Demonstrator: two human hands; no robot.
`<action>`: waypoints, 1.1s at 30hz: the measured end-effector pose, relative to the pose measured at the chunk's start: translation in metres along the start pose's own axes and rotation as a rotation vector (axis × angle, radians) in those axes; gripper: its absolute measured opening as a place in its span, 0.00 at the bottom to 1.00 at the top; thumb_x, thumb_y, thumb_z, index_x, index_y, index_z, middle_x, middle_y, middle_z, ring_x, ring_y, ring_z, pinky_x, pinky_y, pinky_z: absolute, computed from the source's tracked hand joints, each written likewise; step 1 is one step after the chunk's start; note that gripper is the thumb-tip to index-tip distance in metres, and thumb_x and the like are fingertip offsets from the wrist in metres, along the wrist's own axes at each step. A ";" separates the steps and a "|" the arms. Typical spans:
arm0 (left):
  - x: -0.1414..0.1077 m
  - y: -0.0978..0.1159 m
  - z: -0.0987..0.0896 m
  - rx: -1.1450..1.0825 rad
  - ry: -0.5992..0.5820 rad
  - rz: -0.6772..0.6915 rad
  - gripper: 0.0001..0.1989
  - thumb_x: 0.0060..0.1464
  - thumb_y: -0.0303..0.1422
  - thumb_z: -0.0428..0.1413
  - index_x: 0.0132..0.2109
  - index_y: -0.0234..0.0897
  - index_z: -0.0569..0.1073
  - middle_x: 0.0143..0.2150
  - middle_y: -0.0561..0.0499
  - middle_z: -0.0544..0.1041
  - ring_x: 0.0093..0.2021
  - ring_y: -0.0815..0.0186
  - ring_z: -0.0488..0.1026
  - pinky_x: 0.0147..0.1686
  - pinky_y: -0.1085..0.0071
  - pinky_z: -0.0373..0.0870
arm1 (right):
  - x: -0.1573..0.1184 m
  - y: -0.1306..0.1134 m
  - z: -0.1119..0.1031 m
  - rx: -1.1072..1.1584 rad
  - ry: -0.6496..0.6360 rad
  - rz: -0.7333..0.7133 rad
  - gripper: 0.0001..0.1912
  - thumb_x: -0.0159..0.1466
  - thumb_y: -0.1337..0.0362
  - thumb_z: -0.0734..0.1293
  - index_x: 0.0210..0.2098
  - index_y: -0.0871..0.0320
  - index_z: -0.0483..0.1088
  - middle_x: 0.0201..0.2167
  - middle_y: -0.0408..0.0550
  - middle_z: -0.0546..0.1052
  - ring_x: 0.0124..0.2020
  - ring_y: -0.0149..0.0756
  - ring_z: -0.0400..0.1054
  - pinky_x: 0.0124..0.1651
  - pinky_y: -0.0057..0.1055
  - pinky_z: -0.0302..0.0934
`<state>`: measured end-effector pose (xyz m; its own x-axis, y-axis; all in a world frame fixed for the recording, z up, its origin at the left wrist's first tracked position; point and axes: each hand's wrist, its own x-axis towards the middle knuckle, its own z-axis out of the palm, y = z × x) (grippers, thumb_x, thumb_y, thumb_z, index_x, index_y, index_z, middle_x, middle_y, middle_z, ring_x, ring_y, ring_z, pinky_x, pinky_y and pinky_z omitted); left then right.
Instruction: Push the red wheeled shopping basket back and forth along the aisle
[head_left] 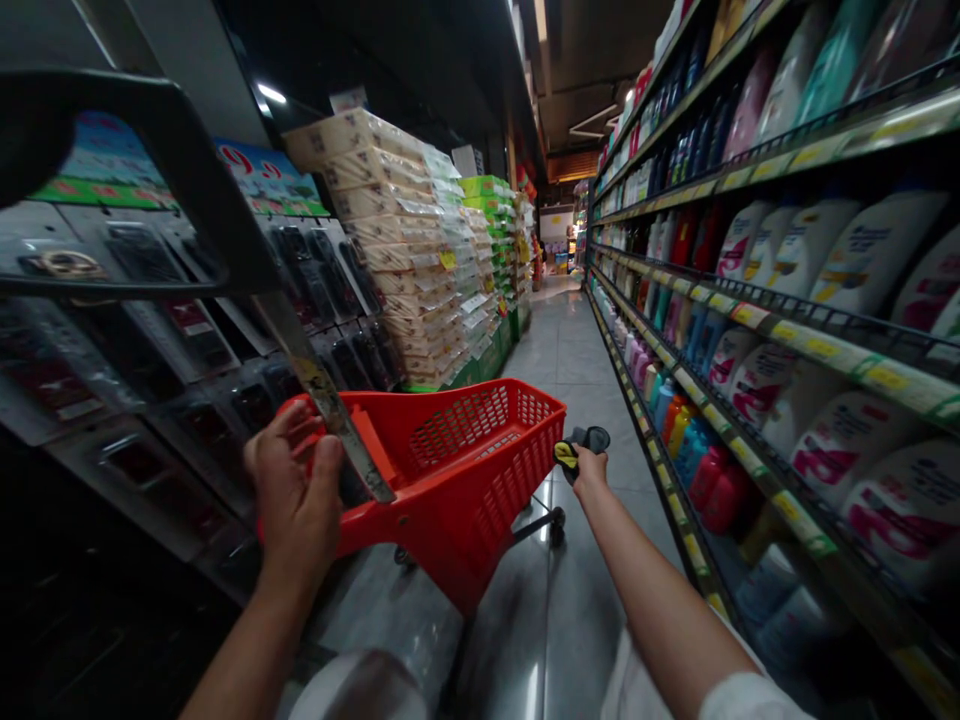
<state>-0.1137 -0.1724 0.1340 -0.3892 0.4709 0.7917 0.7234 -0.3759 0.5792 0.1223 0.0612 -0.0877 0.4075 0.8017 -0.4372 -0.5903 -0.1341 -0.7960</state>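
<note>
A red plastic shopping basket cart with perforated sides stands tilted across the aisle in front of me. My left hand is at its near left end, beside the worn metal post, thumb and fingers apart. Whether the palm touches the cart I cannot tell. My right arm reaches forward past the cart's right side. In my right hand is a small black and yellow item with a rounded dark grey end; its exact kind is unclear.
Shelves of shampoo bottles line the right side. On the left hang packaged items, with stacked cartons beyond them. A black frame looms close at upper left. The grey tiled floor runs on between.
</note>
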 end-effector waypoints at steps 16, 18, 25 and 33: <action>0.031 -0.006 0.027 -1.005 -0.706 -0.560 0.28 0.53 0.57 0.54 0.24 0.36 0.64 0.18 0.59 0.52 0.17 0.76 0.46 0.17 0.78 0.49 | 0.048 -0.007 0.021 -0.470 -0.180 -0.360 0.15 0.48 0.70 0.70 0.37 0.56 0.73 0.33 0.43 0.79 0.38 0.37 0.75 0.41 0.29 0.67; 0.033 -0.010 0.027 -1.005 -0.716 -0.574 0.28 0.52 0.58 0.54 0.23 0.36 0.64 0.18 0.59 0.52 0.17 0.76 0.45 0.17 0.77 0.49 | 0.023 0.003 0.025 -0.578 -0.209 -0.418 0.16 0.50 0.67 0.71 0.39 0.55 0.73 0.36 0.45 0.78 0.42 0.38 0.74 0.46 0.31 0.66; 0.037 -0.016 0.036 -1.037 -0.719 -0.617 0.31 0.51 0.61 0.53 0.23 0.36 0.63 0.17 0.59 0.53 0.17 0.76 0.48 0.16 0.78 0.49 | -0.106 0.038 0.018 -0.711 -0.699 -0.726 0.20 0.58 0.60 0.68 0.49 0.54 0.71 0.45 0.48 0.76 0.48 0.40 0.70 0.51 0.35 0.64; 0.038 -0.025 0.042 -1.108 -0.742 -0.582 0.32 0.50 0.61 0.53 0.22 0.35 0.62 0.16 0.61 0.51 0.15 0.78 0.45 0.15 0.81 0.45 | -0.123 -0.010 0.025 -0.814 -0.569 -0.821 0.19 0.58 0.69 0.62 0.48 0.56 0.73 0.52 0.51 0.72 0.53 0.40 0.68 0.56 0.34 0.61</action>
<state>-0.1224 -0.1114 0.1411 0.1584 0.9356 0.3154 -0.3666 -0.2409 0.8987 0.0604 -0.0215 -0.0158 -0.0249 0.9254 0.3781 0.3648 0.3605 -0.8585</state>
